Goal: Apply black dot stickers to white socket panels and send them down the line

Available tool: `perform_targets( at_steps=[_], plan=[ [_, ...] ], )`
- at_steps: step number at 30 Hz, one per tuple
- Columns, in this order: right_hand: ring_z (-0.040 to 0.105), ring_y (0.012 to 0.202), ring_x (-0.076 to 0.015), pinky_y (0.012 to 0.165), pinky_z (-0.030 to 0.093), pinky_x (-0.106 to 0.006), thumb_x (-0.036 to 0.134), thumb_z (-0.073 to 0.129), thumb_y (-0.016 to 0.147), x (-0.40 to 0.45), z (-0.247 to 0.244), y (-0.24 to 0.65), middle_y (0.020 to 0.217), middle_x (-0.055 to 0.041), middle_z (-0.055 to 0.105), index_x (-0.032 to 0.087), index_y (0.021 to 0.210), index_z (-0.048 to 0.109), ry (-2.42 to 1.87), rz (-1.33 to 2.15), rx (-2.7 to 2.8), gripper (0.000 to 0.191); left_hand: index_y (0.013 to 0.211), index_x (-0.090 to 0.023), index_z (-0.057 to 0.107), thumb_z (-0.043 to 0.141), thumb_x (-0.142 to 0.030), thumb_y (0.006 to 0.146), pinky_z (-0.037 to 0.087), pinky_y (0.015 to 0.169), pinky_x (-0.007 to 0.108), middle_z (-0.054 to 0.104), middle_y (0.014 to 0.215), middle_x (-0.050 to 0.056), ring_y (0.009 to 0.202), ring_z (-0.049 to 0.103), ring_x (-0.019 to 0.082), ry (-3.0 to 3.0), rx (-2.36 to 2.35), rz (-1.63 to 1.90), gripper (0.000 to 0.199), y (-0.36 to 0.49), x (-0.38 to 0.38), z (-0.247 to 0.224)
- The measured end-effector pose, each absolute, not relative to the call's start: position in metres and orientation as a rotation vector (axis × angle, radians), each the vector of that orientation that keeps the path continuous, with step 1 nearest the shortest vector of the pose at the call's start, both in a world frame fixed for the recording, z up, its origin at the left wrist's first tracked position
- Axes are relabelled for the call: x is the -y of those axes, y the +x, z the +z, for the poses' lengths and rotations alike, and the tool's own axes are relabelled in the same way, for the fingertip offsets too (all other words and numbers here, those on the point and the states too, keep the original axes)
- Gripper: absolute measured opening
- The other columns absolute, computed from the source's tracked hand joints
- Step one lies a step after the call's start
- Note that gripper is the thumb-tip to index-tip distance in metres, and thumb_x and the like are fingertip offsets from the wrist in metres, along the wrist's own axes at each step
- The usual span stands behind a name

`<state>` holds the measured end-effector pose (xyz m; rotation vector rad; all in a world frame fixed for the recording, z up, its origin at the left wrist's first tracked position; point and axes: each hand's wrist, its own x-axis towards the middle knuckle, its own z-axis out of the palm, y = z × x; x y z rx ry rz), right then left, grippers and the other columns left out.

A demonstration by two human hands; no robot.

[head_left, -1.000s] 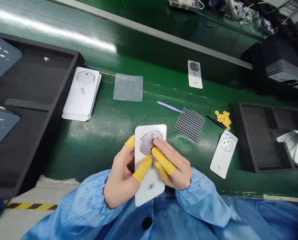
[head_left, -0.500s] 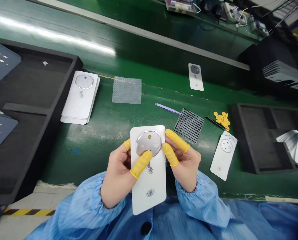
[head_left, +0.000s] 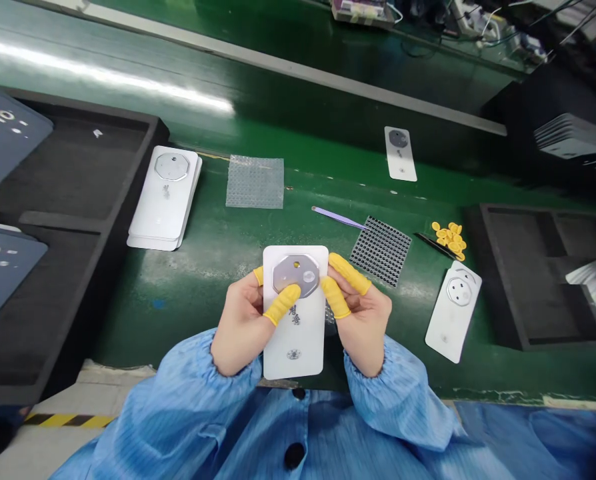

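Observation:
A white phone back cover (head_left: 305, 350) with an octagonal silver camera plate (head_left: 284, 267) is held up before my chest, camera end away from me. My left hand (head_left: 245, 320) grips its left side, thumb across the face at the plate's lower edge and a finger behind. At the upper right edge my right hand (head_left: 361, 313) pinches the cover between thumb and forefinger. Yellow finger cots sit on those fingers. Just beyond lie a sheet of small black dots (head_left: 382, 250) and lilac tweezers (head_left: 338, 217). A bit of clear bubbly sheet shows behind the cover, beside my right thumb.
White covers are stacked (head_left: 161, 200) at left, near a black tray (head_left: 98, 180) with blue-grey panels (head_left: 8, 143). Bubble sheet (head_left: 255, 182) lies mid-table. At right are loose finger cots (head_left: 449, 239), black tweezers (head_left: 435, 245), more covers (head_left: 453, 320) and a black tray (head_left: 511, 300). One cover (head_left: 401, 157) lies farther back.
Both hands have raised the cover slightly away from my body and tilted it, so it looks shorter. The camera plate now appears darker. Both hands keep their hold.

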<state>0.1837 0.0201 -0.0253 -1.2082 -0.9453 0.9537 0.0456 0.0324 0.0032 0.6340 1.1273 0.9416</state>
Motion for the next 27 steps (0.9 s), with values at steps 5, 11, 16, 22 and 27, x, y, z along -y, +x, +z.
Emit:
perform_targets(
  at_steps=[5,11,16,22,27],
  plan=[
    [0.069,0.101,-0.0164,0.092,0.058,-0.031,0.023,0.069,0.082,-0.024,-0.016,0.193,0.109,0.0017,0.072,0.032,0.105,0.069,-1.109,1.179,0.819,0.025,0.095,-0.018,0.07,0.07,-0.032,0.08,0.057,0.055,0.023,0.075,0.082,0.004,0.065,0.071,0.017,0.561,-0.978,0.999,0.021,0.038,-0.031,0.004],
    [0.067,0.105,-0.0187,0.093,0.057,-0.037,0.027,0.062,0.087,-0.015,-0.034,0.211,0.117,-0.0014,0.069,0.031,0.101,0.07,-1.187,1.224,1.029,0.016,0.093,-0.017,0.069,0.08,-0.026,0.068,0.058,0.052,0.025,0.075,0.076,0.004,0.06,0.07,0.018,0.561,-1.06,0.984,0.029,0.032,-0.031,0.009],
    [0.05,0.129,-0.0269,0.108,0.039,-0.052,0.018,0.067,0.082,0.001,-0.077,0.217,0.13,-0.0132,0.06,0.022,0.113,0.066,-1.287,0.7,1.901,0.031,0.095,-0.015,0.068,0.083,-0.017,0.063,0.06,0.058,0.024,0.076,0.079,0.0,0.064,0.071,0.018,0.577,-1.301,1.12,0.035,0.002,-0.034,0.003],
    [0.061,0.117,-0.0231,0.099,0.052,-0.046,0.009,0.059,0.085,0.002,-0.075,0.215,0.116,-0.0121,0.068,0.021,0.115,0.064,-1.181,0.572,1.839,0.032,0.139,-0.036,0.042,0.076,-0.019,0.075,0.056,0.075,0.018,0.075,0.102,-0.008,0.088,0.07,0.015,0.877,-1.559,1.145,0.074,-0.034,-0.021,-0.016],
    [0.06,0.118,-0.0258,0.096,0.054,-0.049,0.005,0.061,0.082,0.002,-0.048,0.216,0.121,-0.012,0.066,0.021,0.124,0.059,-1.094,0.491,1.879,0.045,0.1,-0.018,0.076,0.069,-0.041,0.079,0.057,0.08,0.028,0.075,0.105,0.009,0.094,0.07,0.025,1.026,-1.143,0.781,0.032,-0.01,-0.012,-0.025]
  ],
)
